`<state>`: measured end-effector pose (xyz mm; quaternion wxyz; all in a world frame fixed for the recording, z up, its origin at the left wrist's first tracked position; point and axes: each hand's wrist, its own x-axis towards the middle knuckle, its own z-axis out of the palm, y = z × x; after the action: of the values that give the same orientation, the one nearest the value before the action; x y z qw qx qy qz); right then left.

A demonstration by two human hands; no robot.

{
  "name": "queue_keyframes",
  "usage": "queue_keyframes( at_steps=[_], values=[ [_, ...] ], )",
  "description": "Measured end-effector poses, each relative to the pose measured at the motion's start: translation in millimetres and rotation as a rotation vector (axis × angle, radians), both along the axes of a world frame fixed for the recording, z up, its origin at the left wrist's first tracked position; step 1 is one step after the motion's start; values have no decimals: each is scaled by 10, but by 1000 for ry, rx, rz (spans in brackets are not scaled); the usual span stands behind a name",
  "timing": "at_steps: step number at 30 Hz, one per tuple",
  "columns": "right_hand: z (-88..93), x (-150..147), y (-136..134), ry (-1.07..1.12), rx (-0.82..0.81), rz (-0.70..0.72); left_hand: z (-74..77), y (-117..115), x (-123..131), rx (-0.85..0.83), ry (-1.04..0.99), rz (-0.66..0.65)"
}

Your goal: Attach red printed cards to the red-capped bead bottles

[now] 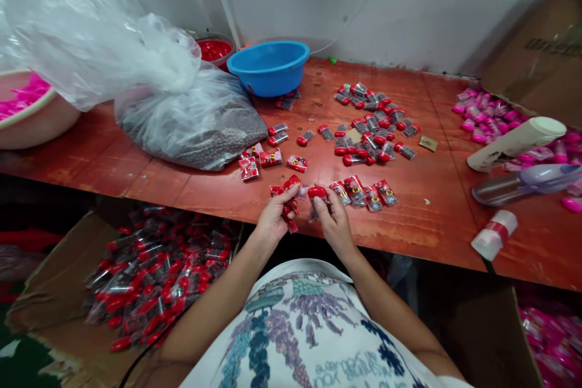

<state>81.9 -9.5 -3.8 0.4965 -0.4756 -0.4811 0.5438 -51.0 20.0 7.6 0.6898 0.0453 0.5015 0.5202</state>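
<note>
My left hand (274,216) is closed on a small bunch of red printed labels (287,193) at the near edge of the red-brown table (422,224). My right hand (333,218) pinches a small clear tube with a red cap (317,193) right beside the labels. Just right of my hands lies a short row of labelled tubes (366,192). A few loose red labels (268,160) lie on the table ahead of my left hand. Farther back is a pile of red-capped tubes (370,127).
A clear plastic bag of dark beads (191,124) and a blue bowl (269,66) sit at the back. A cardboard box of finished red-capped tubes (154,279) stands on the floor at left. Pink-capped tubes (488,115), a white bottle (516,142) and a tape roll (495,234) lie at right.
</note>
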Motion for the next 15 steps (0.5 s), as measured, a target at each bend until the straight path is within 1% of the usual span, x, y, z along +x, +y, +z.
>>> queue_keyframes(
  at_steps=[6, 9, 12, 15],
  values=[
    [32, 0, 12, -9, 45, -57, 40, -41, 46, 23, 87, 50],
    [28, 4, 18, -11, 52, -54, 61, -49, 60, 31, 93, 64],
    [5, -4, 22, -1, 17, -21, 80, -49, 70, 44, 89, 50],
    [-16, -16, 20, 60, -53, 25, 96, -44, 67, 65, 107, 42]
  ],
)
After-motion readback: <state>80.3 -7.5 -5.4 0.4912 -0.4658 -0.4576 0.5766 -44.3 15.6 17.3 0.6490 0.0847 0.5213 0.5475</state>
